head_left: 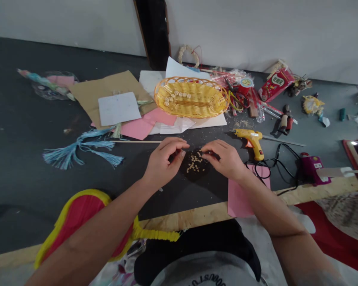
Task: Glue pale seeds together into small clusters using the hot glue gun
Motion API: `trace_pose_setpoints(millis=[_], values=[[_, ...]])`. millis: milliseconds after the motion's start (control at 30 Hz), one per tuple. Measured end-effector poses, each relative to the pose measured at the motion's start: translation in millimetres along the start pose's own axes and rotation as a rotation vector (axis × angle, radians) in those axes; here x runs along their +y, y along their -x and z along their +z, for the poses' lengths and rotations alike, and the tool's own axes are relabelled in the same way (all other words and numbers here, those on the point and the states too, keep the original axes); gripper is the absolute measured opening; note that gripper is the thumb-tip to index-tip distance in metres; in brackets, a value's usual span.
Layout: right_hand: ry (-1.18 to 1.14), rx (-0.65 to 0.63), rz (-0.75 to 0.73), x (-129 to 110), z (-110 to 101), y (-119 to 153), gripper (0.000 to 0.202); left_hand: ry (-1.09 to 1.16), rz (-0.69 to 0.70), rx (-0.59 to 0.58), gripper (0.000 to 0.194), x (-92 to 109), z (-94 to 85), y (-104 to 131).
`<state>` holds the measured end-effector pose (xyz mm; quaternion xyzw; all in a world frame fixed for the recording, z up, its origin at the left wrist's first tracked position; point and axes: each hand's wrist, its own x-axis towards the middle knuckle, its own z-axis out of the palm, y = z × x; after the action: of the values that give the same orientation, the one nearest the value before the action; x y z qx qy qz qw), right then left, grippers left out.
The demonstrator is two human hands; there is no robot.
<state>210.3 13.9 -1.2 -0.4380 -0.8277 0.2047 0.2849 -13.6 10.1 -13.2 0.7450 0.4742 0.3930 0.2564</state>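
Observation:
Small tan pieces (193,163), like beads or chips, lie scattered on a dark round patch (193,176) of the tabletop, in front of my body. My left hand (166,158) is just left of them, thumb and fingertips drawn together in a pinch. Across the pieces, my right hand (222,159) also pinches, its fingertips at the edge of the pile. Whatever either pinch holds is too small to make out. Behind the hands stands a yellow woven basket (193,109) with a short string of pale pieces (177,96) inside.
A yellow glue gun (250,141) lies right of my right hand, its black cord trailing toward a purple power strip (313,169). Blue tassels (77,149) and a thin stick (137,141) lie left. A red-and-yellow fan-shaped piece (86,206) is under my left forearm. Pliers (285,121) lie farther right.

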Motion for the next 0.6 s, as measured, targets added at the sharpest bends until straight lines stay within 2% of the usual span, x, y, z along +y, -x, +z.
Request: trace_pose_setpoints(millis=[133, 300, 367, 500, 600], values=[[0.034, 0.013, 0.035, 2, -1, 0, 0.012, -0.005, 0.005, 0.014, 0.015, 0, -0.3, 0], [0.072, 0.021, 0.008, 6, -4, 2, 0.027, -0.003, 0.008, 0.021, 0.015, 0, -0.4, 0], [0.134, -0.03, -0.011, 8, -4, 4, 0.028, -0.004, 0.002, 0.021, 0.015, -1, -0.7, -1], [0.264, -0.182, -0.058, 12, -4, 5, 0.015, 0.029, -0.019, 0.025, 0.015, -1, -1.6, 0], [0.291, -0.217, -0.051, 10, -3, 3, 0.016, 0.14, -0.105, 0.0, 0.013, 1, -0.8, 0]])
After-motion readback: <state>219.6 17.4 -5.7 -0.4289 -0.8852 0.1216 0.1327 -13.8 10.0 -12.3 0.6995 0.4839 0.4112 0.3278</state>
